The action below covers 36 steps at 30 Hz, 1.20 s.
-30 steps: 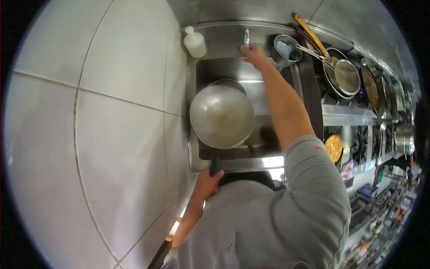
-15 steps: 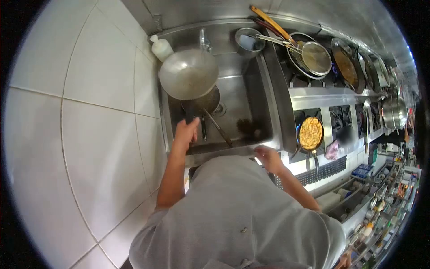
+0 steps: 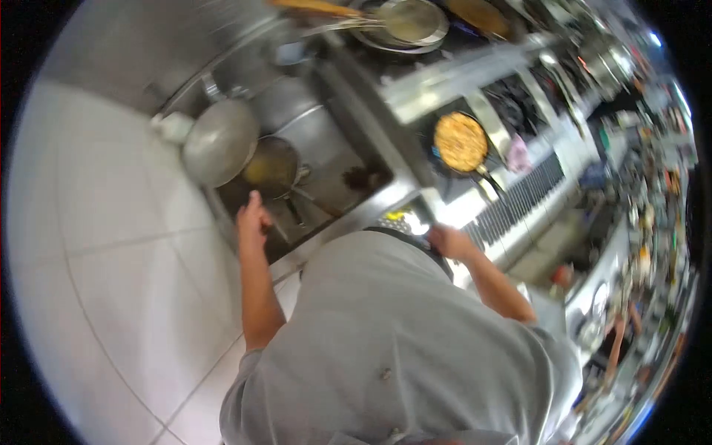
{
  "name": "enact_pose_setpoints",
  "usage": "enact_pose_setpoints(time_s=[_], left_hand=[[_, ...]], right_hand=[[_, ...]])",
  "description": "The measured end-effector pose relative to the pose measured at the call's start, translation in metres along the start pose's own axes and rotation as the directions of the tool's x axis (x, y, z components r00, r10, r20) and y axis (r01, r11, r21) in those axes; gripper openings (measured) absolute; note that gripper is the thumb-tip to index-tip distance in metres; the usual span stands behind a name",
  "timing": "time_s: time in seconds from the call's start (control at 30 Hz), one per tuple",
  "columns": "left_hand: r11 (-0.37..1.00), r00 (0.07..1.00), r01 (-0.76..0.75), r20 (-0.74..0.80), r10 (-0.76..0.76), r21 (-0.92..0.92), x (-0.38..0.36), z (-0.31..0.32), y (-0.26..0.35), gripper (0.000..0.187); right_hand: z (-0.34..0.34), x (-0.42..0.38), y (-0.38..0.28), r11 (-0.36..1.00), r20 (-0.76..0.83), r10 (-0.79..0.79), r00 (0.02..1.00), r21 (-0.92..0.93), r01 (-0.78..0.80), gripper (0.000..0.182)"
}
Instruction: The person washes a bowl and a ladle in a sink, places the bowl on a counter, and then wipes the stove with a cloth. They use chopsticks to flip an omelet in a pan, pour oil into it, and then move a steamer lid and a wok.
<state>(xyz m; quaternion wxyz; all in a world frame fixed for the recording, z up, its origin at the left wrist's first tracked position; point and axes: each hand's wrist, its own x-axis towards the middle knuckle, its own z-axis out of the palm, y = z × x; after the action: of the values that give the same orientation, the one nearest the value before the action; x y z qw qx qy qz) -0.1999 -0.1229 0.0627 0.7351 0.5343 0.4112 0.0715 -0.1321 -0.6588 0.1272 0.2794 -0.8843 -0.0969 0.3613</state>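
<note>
My left hand (image 3: 254,221) is over the left front of the steel sink (image 3: 345,144), fingers stretched out and nothing in them. Just beyond its fingertips are a grey metal wok (image 3: 220,143), tilted up, and a dark frying pan (image 3: 271,169) lying in the basin with its handle toward me. My right hand (image 3: 449,241) is beside my waist at the front of the counter, fingers curled in. Motion blurs it, and I cannot tell what it holds, if anything. A frying pan with a round golden omelette (image 3: 460,142) sits on the burner ahead of that hand.
Strainers (image 3: 411,21) with a wooden-handled tool rest on a pan at the back of the stove. A pink cloth (image 3: 518,153) lies by the front burners. A white bottle (image 3: 173,127) stands at the sink's left corner. Another person's arm (image 3: 614,347) shows far right.
My left hand has let go of the wok's dark handle and drawn back from it. My view has turned to the right, shifting sink and stove leftward. My right hand has curled in closer.
</note>
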Motion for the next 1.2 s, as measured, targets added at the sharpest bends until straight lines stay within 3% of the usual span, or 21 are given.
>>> enact_pose_setpoints(time_s=[0.07,0.17,0.23,0.27,0.33,0.37,0.43,0.53,0.57,0.6,0.63,0.67,0.7,0.73,0.8,0.87,0.93,1.2], left_hand=[[0.997,0.998,0.061,-0.026,-0.062,-0.039,-0.009,0.018,0.012,0.043],[0.989,0.995,0.097,0.021,-0.095,-0.114,-0.009,0.026,0.013,0.042],[0.980,0.991,0.130,0.032,-0.126,-0.151,-0.003,0.022,0.009,0.042],[0.981,0.992,0.127,0.035,-0.123,-0.145,-0.002,0.024,0.009,0.042],[0.982,0.993,0.117,0.025,-0.114,-0.146,-0.005,0.026,0.010,0.041],[0.983,0.994,0.113,0.018,-0.111,-0.144,-0.007,0.027,0.010,0.041],[0.985,0.993,0.117,-0.014,-0.120,-0.125,-0.007,0.029,0.011,0.041],[0.976,0.987,0.163,0.016,-0.162,-0.146,0.000,0.024,0.010,0.040],[0.976,0.985,0.172,0.006,-0.173,-0.135,0.003,0.024,0.010,0.040],[0.977,0.988,0.157,0.027,-0.155,-0.145,0.003,0.025,0.012,0.040],[0.977,0.988,0.155,0.045,-0.150,-0.145,0.001,0.022,0.009,0.040],[0.980,0.988,0.133,0.091,-0.121,-0.148,0.000,0.022,0.009,0.039],[0.984,0.990,0.124,0.077,-0.115,-0.131,-0.006,0.027,0.011,0.037],[0.982,0.986,0.155,0.073,-0.148,-0.107,-0.005,0.030,0.012,0.037],[0.974,0.981,0.192,0.051,-0.187,-0.123,-0.002,0.025,0.012,0.035],[0.971,0.976,0.208,0.080,-0.200,-0.114,0.002,0.018,0.010,0.034],[0.970,0.973,0.214,0.114,-0.201,-0.112,0.004,0.011,0.011,0.034],[0.967,0.971,0.230,0.092,-0.221,-0.112,0.001,0.011,0.017,0.033]], right_hand=[[0.012,0.007,0.048,0.999,0.027,0.034,0.999,0.029,-0.035,0.050],[0.019,0.000,0.082,0.977,0.011,0.122,0.993,0.176,-0.122,0.057],[0.027,0.000,0.121,0.874,0.177,0.304,0.936,0.339,-0.348,0.059],[0.033,-0.001,0.144,0.872,0.175,0.302,0.937,0.346,-0.346,0.059],[0.051,-0.008,0.194,0.958,0.121,0.286,0.951,-0.064,-0.280,0.056],[0.061,-0.012,0.218,0.960,0.126,0.280,0.952,-0.063,-0.274,0.056],[0.079,-0.017,0.261,0.899,0.050,0.436,0.899,-0.064,-0.432,0.051],[0.100,-0.027,0.309,0.924,0.091,0.366,0.926,0.086,-0.373,0.040],[0.088,-0.028,0.290,0.732,0.202,0.638,0.743,0.137,-0.667,0.039],[0.128,-0.012,0.368,0.943,0.197,0.307,0.931,-0.197,-0.269,0.050],[0.114,-0.013,0.345,0.885,0.257,0.291,0.922,-0.438,-0.157,0.053],[0.117,-0.014,0.345,0.845,0.246,0.218,0.945,-0.533,-0.056,0.048],[0.119,-0.012,0.345,0.933,0.205,0.329,0.922,-0.225,-0.282,0.042],[0.090,-0.022,0.288,0.930,0.088,0.322,0.943,-0.215,-0.297,0.034],[0.115,-0.007,0.309,0.962,-0.175,0.232,0.957,-0.102,-0.252,0.028],[0.140,0.014,0.342,0.974,-0.125,0.223,0.967,-0.024,-0.227,0.044],[0.106,0.000,0.260,0.895,-0.079,0.416,0.906,0.209,-0.393,0.046],[0.142,-0.008,0.257,0.853,0.029,0.467,0.884,0.250,-0.459,0.045]])
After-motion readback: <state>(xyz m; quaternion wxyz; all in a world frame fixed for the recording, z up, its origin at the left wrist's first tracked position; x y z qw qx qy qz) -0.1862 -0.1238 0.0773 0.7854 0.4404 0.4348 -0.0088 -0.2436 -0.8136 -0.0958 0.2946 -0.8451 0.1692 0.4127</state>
